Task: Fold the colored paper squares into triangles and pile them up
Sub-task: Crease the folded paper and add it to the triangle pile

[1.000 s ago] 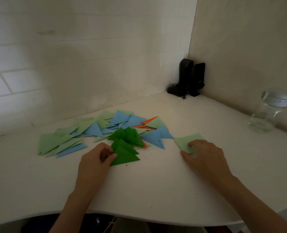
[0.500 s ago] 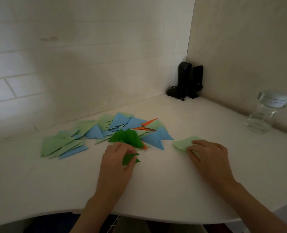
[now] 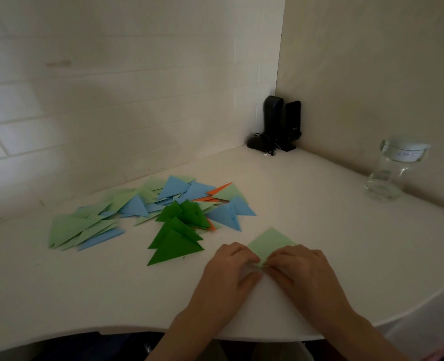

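Triangles (image 3: 161, 214) lay heaped at ten o'clock on the table (image 3: 320, 204), dark green ones nearest me. At five o'clock my left hand (image 3: 231, 272) pinched the near corner of a pale green square (image 3: 270, 243), and my right hand (image 3: 301, 269) pinched the same corner from the other side. I judged a fresh fold was starting; next, that corner had to meet the far one before creasing.
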Available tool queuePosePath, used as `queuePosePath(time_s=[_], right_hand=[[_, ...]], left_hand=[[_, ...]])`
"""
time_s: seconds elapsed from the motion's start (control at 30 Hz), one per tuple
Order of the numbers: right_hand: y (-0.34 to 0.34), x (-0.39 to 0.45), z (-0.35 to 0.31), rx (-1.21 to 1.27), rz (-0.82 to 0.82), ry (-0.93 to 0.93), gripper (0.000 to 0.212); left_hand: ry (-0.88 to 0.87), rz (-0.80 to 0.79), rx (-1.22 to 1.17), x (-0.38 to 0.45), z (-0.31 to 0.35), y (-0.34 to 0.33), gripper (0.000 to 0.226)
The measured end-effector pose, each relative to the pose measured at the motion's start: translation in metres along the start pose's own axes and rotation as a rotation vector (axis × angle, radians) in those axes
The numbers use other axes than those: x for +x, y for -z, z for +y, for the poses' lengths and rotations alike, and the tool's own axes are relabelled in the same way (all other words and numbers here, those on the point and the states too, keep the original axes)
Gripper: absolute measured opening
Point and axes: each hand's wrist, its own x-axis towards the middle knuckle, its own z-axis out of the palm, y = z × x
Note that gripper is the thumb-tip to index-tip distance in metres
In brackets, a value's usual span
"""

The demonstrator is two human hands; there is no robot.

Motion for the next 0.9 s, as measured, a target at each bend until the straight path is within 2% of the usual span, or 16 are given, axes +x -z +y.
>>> queuePosePath(time_s=[0.27, 0.5, 0.67, 0.9], right_hand=[[-0.001, 0.007, 0.009, 0.194, -0.052, -0.081, 0.032], [0.0, 0.013, 0.012, 0.283, -0.109, -0.138, 0.034], [0.005, 0.021, 0.013, 0.355, -0.193, -0.238, 0.017], [0.007, 0.04, 0.023, 0.313, -0.379, -0.329, 0.027]], left_hand=[[0.042, 0.057, -0.027, 0.009, -0.005, -0.008, 0.012], [0.109, 0.075, -0.018, 0.014, 0.001, -0.012, 0.017], [0.25, 0.024, -0.079, 0.022, 0.005, -0.01, 0.02], [0.315, -0.048, -0.171, 0.03, 0.006, 0.003, 0.019]])
